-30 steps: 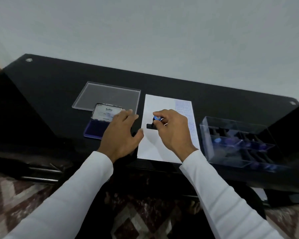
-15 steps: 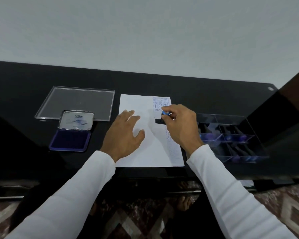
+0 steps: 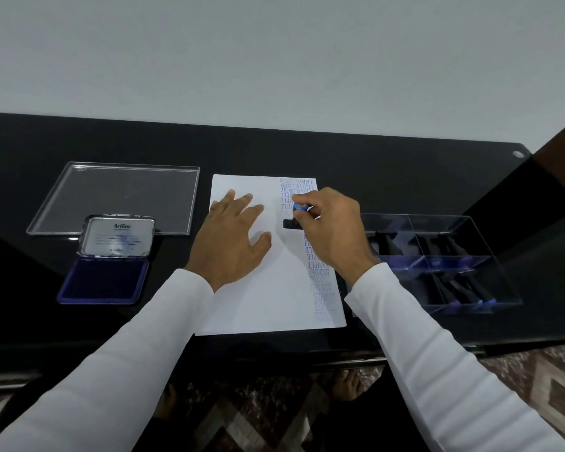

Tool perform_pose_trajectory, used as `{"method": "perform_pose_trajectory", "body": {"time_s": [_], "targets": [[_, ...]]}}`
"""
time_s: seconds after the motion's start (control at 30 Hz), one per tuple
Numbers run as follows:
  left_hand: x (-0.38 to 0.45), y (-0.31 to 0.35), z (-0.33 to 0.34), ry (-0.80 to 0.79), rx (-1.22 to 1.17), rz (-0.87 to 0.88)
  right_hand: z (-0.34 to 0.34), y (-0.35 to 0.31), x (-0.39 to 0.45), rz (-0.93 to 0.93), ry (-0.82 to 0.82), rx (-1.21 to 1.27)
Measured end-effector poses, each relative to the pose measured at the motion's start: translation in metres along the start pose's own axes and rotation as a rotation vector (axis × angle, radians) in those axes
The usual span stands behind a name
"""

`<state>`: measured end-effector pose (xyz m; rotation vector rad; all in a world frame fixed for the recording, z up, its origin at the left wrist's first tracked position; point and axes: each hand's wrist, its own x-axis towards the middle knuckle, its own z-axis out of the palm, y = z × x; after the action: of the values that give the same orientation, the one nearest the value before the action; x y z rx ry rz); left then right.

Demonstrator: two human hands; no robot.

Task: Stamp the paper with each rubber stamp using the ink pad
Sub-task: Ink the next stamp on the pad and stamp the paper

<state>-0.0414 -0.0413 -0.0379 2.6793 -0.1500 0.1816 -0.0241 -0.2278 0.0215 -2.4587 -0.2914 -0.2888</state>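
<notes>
Stamp: black rubber stamp with blue knob (image 3: 295, 220) is sitting on white paper sheet (image 3: 268, 288).
Right hand (image 3: 331, 230): fingers are pinching its knob.
Left hand (image 3: 232, 239): fingers are lying spread flat on paper.

the black table (image 3: 340, 151) has an open strip along its far edge, behind everything on it. left of the paper (image 3: 268, 288), the clear lid (image 3: 118, 197) lies flat and the open ink pad (image 3: 103, 282) sits just in front of it with its metal cover (image 3: 118, 238) tilted up — a low barrier between the two. a narrow bare lane runs between ink pad and paper. on the paper, the left hand (image 3: 229, 246) lies flat and the right hand (image 3: 331, 230) holds the stamp (image 3: 292, 220) down, so only the near white part is free. right of the paper, the clear tray (image 3: 437, 265) — walled, with dark stamps in its compartments — blocks the way.
</notes>
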Motion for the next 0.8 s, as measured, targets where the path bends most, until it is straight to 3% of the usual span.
{"method": "perform_pose_trajectory", "body": {"time_s": [0.8], "targets": [[-0.004,-0.007,0.009,-0.024,0.052,-0.004,0.013,0.003,-0.002,-0.035,0.001,0.012]]}}
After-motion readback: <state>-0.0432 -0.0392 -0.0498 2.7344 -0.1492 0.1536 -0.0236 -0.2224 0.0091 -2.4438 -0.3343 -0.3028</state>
